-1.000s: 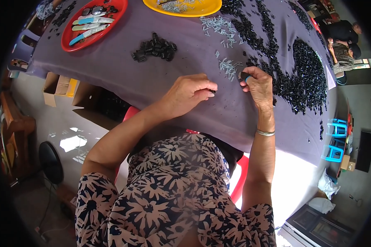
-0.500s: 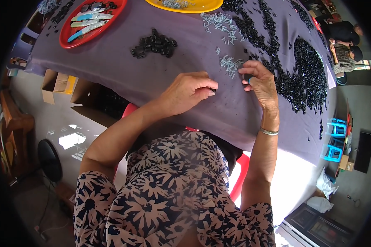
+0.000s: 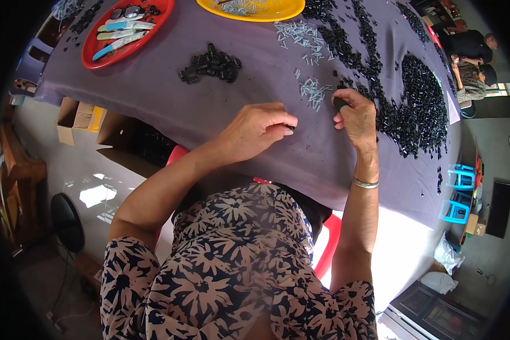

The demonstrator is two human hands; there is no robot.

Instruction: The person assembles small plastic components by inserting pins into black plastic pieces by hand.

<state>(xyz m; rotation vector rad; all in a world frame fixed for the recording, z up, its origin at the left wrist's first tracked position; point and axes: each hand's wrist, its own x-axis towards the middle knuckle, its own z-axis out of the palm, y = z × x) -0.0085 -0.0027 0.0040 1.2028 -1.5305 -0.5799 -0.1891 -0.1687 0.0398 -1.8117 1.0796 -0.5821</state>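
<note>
My left hand [image 3: 259, 131] is closed in a pinch over the purple cloth near the table's front edge. Between thumb and forefinger, mostly hidden, is a small black part [image 3: 290, 128]. To its right, my right hand [image 3: 357, 116] has its fingers curled together beside a small pile of short silvery pins [image 3: 313, 92]. Something dark [image 3: 340, 103] shows at its thumb and fingertips; whether it is worn or held I cannot make out. A heap of small black parts [image 3: 212, 65] lies beyond my left hand. Many more black parts [image 3: 416, 107] spread to the right of my right hand.
A red tray [image 3: 90, 56] with blue and white handled tools stands far left, and a yellow tray [image 3: 255, 17] of pins at the far edge. More pins [image 3: 300, 37] lie loose near it. Cardboard boxes [image 3: 124, 141] sit below the table's left side. Other people [image 3: 470, 68] are at far right.
My right hand has shifted slightly down, away from the pin pile, and its fingers have drawn closer together. My left hand keeps its pinch in nearly the same place.
</note>
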